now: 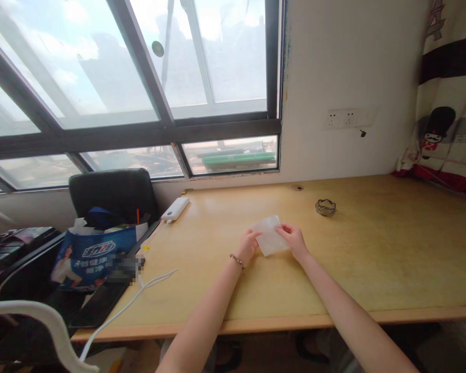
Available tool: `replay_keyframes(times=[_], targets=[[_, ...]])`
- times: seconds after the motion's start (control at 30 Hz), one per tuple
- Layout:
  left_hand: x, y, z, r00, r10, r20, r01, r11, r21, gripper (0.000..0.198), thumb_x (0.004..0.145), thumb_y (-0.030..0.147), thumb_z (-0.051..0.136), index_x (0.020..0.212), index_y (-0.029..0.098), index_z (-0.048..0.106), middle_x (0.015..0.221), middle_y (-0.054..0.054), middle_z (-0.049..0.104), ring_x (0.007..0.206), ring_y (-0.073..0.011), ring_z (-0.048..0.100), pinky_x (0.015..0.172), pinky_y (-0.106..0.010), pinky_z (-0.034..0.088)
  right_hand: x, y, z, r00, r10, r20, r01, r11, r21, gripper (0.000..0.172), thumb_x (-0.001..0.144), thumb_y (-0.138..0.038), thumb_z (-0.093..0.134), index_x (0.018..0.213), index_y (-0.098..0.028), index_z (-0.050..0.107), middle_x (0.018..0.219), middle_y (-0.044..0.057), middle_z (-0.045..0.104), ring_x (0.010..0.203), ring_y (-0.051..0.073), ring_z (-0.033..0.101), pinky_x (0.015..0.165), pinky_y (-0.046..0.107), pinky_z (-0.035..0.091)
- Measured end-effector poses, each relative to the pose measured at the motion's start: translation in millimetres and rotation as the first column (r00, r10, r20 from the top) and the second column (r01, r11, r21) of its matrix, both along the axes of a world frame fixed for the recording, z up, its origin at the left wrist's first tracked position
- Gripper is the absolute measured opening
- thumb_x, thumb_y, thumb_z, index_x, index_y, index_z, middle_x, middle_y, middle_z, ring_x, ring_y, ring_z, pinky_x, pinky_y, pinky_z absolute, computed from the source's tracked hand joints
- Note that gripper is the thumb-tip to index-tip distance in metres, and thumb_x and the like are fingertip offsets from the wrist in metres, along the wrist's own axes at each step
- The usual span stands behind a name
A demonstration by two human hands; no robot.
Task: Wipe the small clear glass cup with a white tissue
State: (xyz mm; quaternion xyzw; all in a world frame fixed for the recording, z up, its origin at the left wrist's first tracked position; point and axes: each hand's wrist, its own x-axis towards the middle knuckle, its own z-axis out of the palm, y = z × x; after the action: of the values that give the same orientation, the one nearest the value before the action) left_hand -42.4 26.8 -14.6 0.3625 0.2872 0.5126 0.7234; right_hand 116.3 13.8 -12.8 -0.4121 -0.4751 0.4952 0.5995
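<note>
A small white folded cloth or tissue (269, 234) lies on the wooden desk (373, 259) in front of me. My left hand (249, 243) pinches its left edge; a beaded bracelet sits on that wrist. My right hand (293, 239) grips its right edge with curled fingers. Both hands rest low on the desk surface.
A small dark metal ring-shaped dish (325, 207) stands behind and to the right. A white power bank (175, 209) with a white cable (140, 292) lies at the left. A black chair (114, 194) holding a blue bag (93, 256) stands at the desk's left end. Window and wall sockets (347, 118) lie beyond.
</note>
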Motion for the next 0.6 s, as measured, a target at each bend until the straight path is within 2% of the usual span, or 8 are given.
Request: replay_keyframes(times=[0.2, 0.3, 0.4, 0.5, 0.53, 0.6], targets=[[-6.3, 3.2, -1.8, 0.999, 0.014, -0.051, -0.016, 0.999, -0.042, 0.029, 0.062, 0.016, 0.065, 0.090, 0.010, 0.059, 0.088, -0.011, 0.065, 0.083, -0.0214, 0.061, 0.074, -0.030, 0.048, 3.4, 6.5, -6.1, 0.977, -0.094, -0.193, 0.073, 0.991, -0.116, 0.036, 0.054, -0.033, 0.071, 0.083, -0.015, 0.063, 0.077, 0.005, 0.067, 0.066, 0.017, 0.061, 0.062, 0.029, 0.048], [-7.4, 5.8, -6.8, 0.997, 0.043, -0.064, -0.048, 0.996, -0.069, 0.028, 0.060, 0.014, 0.065, 0.088, 0.010, 0.058, 0.086, -0.011, 0.065, 0.081, -0.0215, 0.061, 0.072, -0.030, 0.049, 5.8, 9.9, -9.4, 0.972, -0.132, -0.194, 0.102, 0.982, -0.158, 0.042, 0.057, -0.033, 0.069, 0.093, -0.015, 0.058, 0.080, 0.007, 0.066, 0.068, 0.018, 0.061, 0.061, 0.028, 0.048], [-7.8, 8.3, -10.0, 0.994, 0.111, -0.015, -0.112, 0.991, -0.080, 0.027, 0.060, 0.011, 0.063, 0.087, 0.012, 0.056, 0.090, -0.010, 0.063, 0.083, -0.0206, 0.060, 0.072, -0.030, 0.049, 7.5, 11.9, -10.4, 0.977, -0.207, -0.057, 0.196, 0.969, -0.149, 0.049, 0.063, -0.034, 0.063, 0.108, -0.017, 0.052, 0.101, 0.010, 0.060, 0.080, 0.020, 0.060, 0.065, 0.029, 0.048], [-8.2, 8.4, -7.6, 0.991, 0.126, 0.055, -0.121, 0.990, -0.079, 0.030, 0.061, 0.009, 0.060, 0.090, 0.014, 0.053, 0.098, -0.009, 0.060, 0.088, -0.0199, 0.058, 0.076, -0.032, 0.048, 6.9, 9.4, -6.9, 0.935, -0.276, 0.222, 0.285, 0.959, -0.007, 0.050, 0.068, -0.034, 0.057, 0.115, -0.021, 0.049, 0.120, 0.010, 0.048, 0.093, 0.021, 0.055, 0.076, 0.032, 0.046], [-8.4, 7.6, -5.4, 0.991, 0.114, 0.072, -0.108, 0.991, -0.079, 0.030, 0.063, 0.010, 0.059, 0.092, 0.015, 0.052, 0.101, -0.008, 0.059, 0.090, -0.0203, 0.058, 0.077, -0.034, 0.048, 5.9, 7.2, -4.9, 0.906, -0.281, 0.317, 0.270, 0.960, 0.079, 0.047, 0.069, -0.033, 0.056, 0.114, -0.021, 0.049, 0.122, 0.009, 0.047, 0.097, 0.021, 0.053, 0.080, 0.033, 0.044], [-8.9, 4.7, 0.4, 0.992, 0.083, 0.091, -0.075, 0.993, -0.087, 0.030, 0.067, 0.015, 0.058, 0.096, 0.017, 0.049, 0.104, -0.008, 0.057, 0.091, -0.0215, 0.057, 0.077, -0.038, 0.048, 2.4, 1.3, -1.2, 0.841, -0.247, 0.482, 0.142, 0.960, 0.243, 0.043, 0.071, -0.031, 0.054, 0.113, -0.021, 0.050, 0.118, 0.008, 0.050, 0.104, 0.021, 0.049, 0.088, 0.035, 0.039]])
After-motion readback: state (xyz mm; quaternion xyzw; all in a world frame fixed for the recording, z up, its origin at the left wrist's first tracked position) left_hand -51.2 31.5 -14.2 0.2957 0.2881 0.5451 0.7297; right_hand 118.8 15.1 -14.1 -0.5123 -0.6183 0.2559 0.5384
